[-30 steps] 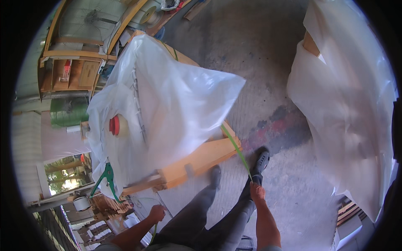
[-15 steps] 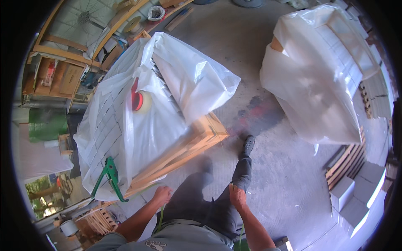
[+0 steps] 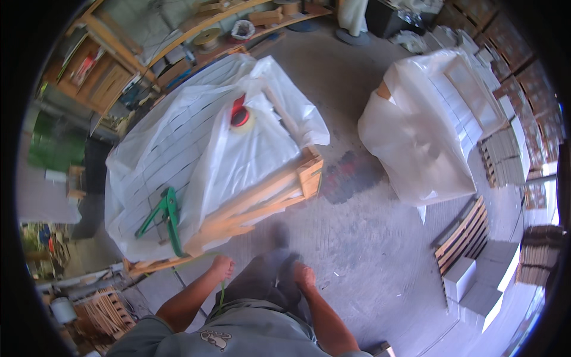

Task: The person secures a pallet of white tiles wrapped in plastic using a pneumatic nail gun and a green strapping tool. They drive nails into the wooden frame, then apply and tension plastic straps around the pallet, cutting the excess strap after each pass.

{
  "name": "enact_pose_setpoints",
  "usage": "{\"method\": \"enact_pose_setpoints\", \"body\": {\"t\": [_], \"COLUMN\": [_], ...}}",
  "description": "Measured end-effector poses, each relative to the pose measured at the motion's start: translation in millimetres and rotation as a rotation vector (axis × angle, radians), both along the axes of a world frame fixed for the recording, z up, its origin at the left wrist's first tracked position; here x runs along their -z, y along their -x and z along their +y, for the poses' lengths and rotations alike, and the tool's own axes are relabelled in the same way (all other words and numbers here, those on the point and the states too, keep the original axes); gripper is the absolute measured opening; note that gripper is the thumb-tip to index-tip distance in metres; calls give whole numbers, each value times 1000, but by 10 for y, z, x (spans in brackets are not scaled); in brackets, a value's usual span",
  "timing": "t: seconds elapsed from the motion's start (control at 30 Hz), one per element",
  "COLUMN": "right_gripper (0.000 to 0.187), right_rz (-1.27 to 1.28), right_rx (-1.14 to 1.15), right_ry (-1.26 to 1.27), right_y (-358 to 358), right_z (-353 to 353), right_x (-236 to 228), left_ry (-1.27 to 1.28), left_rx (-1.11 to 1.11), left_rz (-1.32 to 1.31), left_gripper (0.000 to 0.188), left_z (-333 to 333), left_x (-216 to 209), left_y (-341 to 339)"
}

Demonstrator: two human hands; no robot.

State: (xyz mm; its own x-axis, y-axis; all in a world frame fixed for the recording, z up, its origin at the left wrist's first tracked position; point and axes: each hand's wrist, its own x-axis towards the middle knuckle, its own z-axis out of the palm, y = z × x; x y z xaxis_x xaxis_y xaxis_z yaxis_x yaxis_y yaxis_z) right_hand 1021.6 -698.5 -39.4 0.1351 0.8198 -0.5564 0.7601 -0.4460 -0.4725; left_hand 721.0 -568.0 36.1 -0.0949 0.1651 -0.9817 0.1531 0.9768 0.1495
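Observation:
My left hand is closed around a thin green strap, which runs off toward the crate's lower edge and also hangs down beside my leg. My right hand is closed in front of my thigh; whatever its fingers hold does not show. Ahead stands a wooden crate of grey-white blocks, loosely draped in clear plastic sheeting. On the sheeting rest a green two-handled hand tool, near its left front corner, and a red tape dispenser with a pale roll.
Another plastic-wrapped load stands to the right across the concrete floor. Nearer on that side are a slatted pallet and white blocks. Wooden shelving lines the far left, with stacked wooden slats at the near left.
My view has swung, so both loads sit differently in it. I have stepped along the crate's front. Both hands stay closed, and my right hand is now closer to my left.

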Motion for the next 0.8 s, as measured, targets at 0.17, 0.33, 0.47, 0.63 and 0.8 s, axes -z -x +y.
{"method": "enact_pose_setpoints", "body": {"t": [0.17, 0.33, 0.47, 0.63, 0.8], "right_gripper": [27, 14, 11, 9, 19], "right_rz": [-11, 113, 9, -153, -189], "right_rx": [-68, -126, -337, -530, -419], "right_ry": [-106, -318, -429, -276, -185], "right_y": [558, 852, 1177, 1698, 2344], "right_z": [-289, -548, -688, -759, -835], "right_x": [100, 82, 23, -61, -64], "left_ry": [-155, -547, -616, -301, -220], "left_rx": [-25, 206, -2, -617, -692], "left_rz": [-19, 99, 102, 21, -44], "left_gripper": [19, 32, 29, 23, 21], "left_z": [-564, -1017, -1195, -1036, -828], "left_x": [29, 47, 142, 143, 164], "left_y": [406, 917, 1286, 1305, 1547]}}
